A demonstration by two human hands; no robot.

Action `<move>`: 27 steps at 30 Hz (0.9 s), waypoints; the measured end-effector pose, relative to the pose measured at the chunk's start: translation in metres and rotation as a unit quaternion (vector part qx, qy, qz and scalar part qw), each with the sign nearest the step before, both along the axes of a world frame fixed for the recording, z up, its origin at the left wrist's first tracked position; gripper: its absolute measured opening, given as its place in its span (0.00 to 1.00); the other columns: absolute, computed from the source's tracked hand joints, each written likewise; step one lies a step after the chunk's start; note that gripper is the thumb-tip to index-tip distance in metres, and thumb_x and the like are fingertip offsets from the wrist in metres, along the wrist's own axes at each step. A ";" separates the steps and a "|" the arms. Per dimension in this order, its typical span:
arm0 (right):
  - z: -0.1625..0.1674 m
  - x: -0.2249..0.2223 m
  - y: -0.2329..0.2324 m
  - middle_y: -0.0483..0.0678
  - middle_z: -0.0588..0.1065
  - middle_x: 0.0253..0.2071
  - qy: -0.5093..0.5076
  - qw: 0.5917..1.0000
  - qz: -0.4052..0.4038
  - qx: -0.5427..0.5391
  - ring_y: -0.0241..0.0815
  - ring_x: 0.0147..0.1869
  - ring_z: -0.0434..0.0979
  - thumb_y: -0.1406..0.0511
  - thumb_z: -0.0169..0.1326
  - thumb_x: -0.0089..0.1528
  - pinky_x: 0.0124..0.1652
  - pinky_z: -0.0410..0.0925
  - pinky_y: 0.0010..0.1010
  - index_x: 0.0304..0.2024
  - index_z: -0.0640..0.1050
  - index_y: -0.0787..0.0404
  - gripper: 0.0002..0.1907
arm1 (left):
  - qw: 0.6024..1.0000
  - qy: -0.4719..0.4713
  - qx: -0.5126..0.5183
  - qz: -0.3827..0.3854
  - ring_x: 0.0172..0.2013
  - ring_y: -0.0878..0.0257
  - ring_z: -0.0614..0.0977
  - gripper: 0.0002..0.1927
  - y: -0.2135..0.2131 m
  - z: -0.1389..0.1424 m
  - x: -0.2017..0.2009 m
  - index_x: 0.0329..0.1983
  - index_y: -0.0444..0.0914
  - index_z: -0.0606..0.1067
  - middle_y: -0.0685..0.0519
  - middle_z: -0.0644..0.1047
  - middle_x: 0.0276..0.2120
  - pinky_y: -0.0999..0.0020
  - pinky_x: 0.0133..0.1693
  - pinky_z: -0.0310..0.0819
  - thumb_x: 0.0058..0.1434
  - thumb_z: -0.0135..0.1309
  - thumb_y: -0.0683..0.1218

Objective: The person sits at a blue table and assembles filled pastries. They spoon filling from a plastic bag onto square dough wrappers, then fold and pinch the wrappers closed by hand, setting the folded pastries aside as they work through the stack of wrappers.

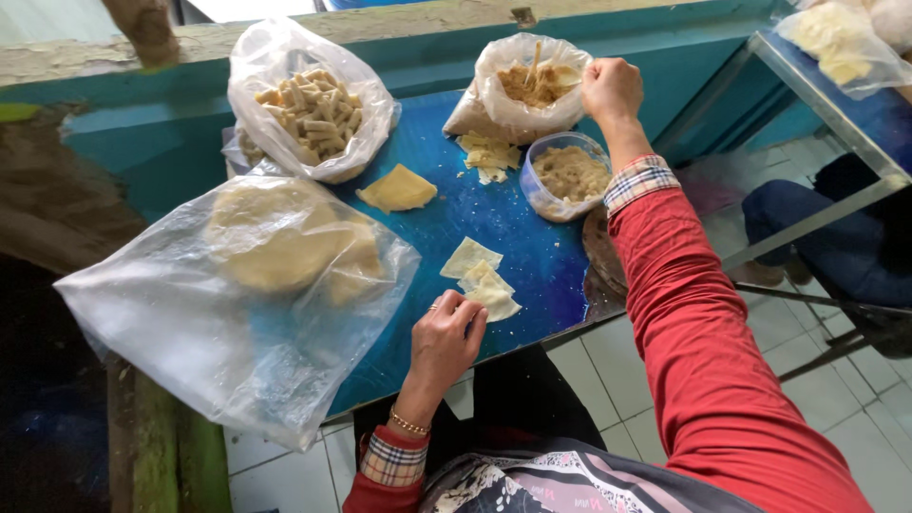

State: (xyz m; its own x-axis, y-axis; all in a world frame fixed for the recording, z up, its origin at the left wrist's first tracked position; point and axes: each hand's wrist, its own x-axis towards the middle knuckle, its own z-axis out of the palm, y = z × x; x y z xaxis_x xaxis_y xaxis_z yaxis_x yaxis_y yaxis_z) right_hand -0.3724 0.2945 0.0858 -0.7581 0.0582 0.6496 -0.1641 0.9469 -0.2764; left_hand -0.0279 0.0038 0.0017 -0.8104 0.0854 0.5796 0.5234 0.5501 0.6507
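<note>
On the blue table [446, 228], the left hand [445, 344] rests its fingertips on the nearest of three thin dough squares [494, 300], fingers together but clamped on nothing. The right hand [611, 88] is closed in a fist on a stick [534, 63] standing in the filling bag [525, 87]. To do this step well, judging from the layout, the wrapper should be pinned flat and a small portion brought to its centre, clear of the edges. A round clear tub [568, 175] of filling sits just beside the right wrist. A clear bag of finished rolls [309, 109] stands far left; a large clear bag [237, 294] holding pale dough overhangs the near edge. No labels show.
</note>
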 end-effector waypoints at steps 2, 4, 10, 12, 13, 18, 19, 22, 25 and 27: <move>-0.001 -0.002 0.000 0.58 0.79 0.28 -0.004 1.000 0.013 -0.021 0.59 0.33 0.80 0.61 0.61 0.60 0.34 0.73 0.47 0.30 0.86 0.58 0.09 | 1.000 -0.003 -0.002 0.003 0.31 0.54 0.80 0.05 -0.002 -0.002 0.000 0.31 0.39 0.77 0.51 0.74 0.30 0.61 0.32 0.74 0.63 0.59 0.43; -0.001 -0.002 0.003 0.58 0.78 0.27 -0.018 0.998 0.026 -0.045 0.55 0.32 0.82 0.60 0.62 0.59 0.35 0.74 0.44 0.31 0.86 0.58 0.08 | 1.000 -0.006 -0.003 0.004 0.31 0.54 0.80 0.05 -0.002 -0.003 -0.001 0.31 0.39 0.77 0.51 0.74 0.30 0.61 0.32 0.74 0.62 0.59 0.43; -0.005 0.004 0.006 0.44 0.77 0.23 -0.149 0.962 0.063 -0.221 0.30 0.26 0.75 0.60 0.63 0.58 0.29 0.67 0.27 0.33 0.87 0.58 0.09 | 1.000 0.002 -0.007 -0.001 0.32 0.54 0.80 0.05 -0.003 -0.004 -0.002 0.32 0.39 0.77 0.51 0.75 0.31 0.61 0.33 0.74 0.62 0.59 0.43; -0.003 0.012 0.002 0.39 0.78 0.25 -0.173 0.942 0.111 -0.265 0.27 0.28 0.73 0.62 0.62 0.59 0.29 0.66 0.24 0.33 0.87 0.58 0.08 | 1.000 0.001 0.008 0.007 0.32 0.54 0.80 0.03 -0.002 -0.003 -0.003 0.34 0.39 0.78 0.51 0.75 0.32 0.61 0.32 0.74 0.62 0.60 0.43; -0.002 0.019 0.000 0.36 0.79 0.26 -0.185 0.930 0.135 -0.287 0.25 0.29 0.72 0.63 0.62 0.59 0.29 0.65 0.22 0.34 0.87 0.58 0.07 | 1.000 0.001 0.016 0.012 0.31 0.54 0.80 0.02 -0.003 -0.004 -0.003 0.35 0.39 0.78 0.51 0.76 0.32 0.62 0.32 0.74 0.62 0.60 0.43; -0.018 0.108 -0.013 0.43 0.78 0.27 -0.178 0.922 0.273 -0.211 0.28 0.32 0.71 0.65 0.58 0.65 0.33 0.64 0.24 0.35 0.86 0.64 0.09 | 0.989 -0.031 0.100 0.101 0.31 0.55 0.80 0.07 -0.006 -0.010 -0.004 0.43 0.39 0.80 0.49 0.77 0.35 0.62 0.32 0.75 0.62 0.58 0.39; -0.026 0.135 -0.019 0.42 0.79 0.29 -0.195 0.912 0.289 -0.216 0.28 0.34 0.74 0.65 0.57 0.65 0.35 0.67 0.24 0.34 0.84 0.65 0.10 | 0.986 -0.033 0.111 0.118 0.31 0.55 0.80 0.07 -0.007 -0.011 -0.006 0.44 0.39 0.80 0.49 0.77 0.35 0.62 0.33 0.75 0.63 0.58 0.39; -0.049 0.213 -0.038 0.46 0.78 0.27 -0.268 0.908 0.259 -0.193 0.30 0.33 0.74 0.65 0.58 0.63 0.33 0.67 0.28 0.35 0.83 0.66 0.09 | 0.991 0.019 0.060 0.120 0.40 0.52 0.80 0.09 -0.008 -0.013 -0.005 0.45 0.41 0.80 0.48 0.76 0.39 0.60 0.41 0.76 0.62 0.59 0.39; -0.060 0.259 -0.056 0.48 0.79 0.29 -0.287 0.901 0.274 -0.173 0.35 0.32 0.78 0.64 0.58 0.61 0.34 0.70 0.30 0.36 0.83 0.63 0.08 | 0.998 -0.005 0.001 0.058 0.42 0.52 0.78 0.14 -0.010 -0.010 -0.005 0.48 0.42 0.81 0.47 0.76 0.46 0.57 0.46 0.74 0.58 0.60 0.40; -0.060 0.274 -0.061 0.49 0.78 0.29 -0.288 0.909 0.273 -0.130 0.40 0.32 0.79 0.63 0.59 0.61 0.33 0.70 0.31 0.36 0.84 0.62 0.08 | 0.998 0.025 -0.041 0.034 0.51 0.49 0.75 0.17 -0.011 -0.007 -0.005 0.51 0.43 0.80 0.46 0.73 0.54 0.56 0.51 0.71 0.57 0.60 0.41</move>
State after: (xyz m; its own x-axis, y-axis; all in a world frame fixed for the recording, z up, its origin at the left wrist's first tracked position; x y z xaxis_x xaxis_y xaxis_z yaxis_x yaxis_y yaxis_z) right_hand -0.0987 0.2331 0.0256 -0.9295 -0.3347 0.1548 -0.3482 0.6583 -0.6674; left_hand -0.0333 -0.0076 -0.0055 -0.7860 0.0797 0.6131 0.5138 0.6358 0.5760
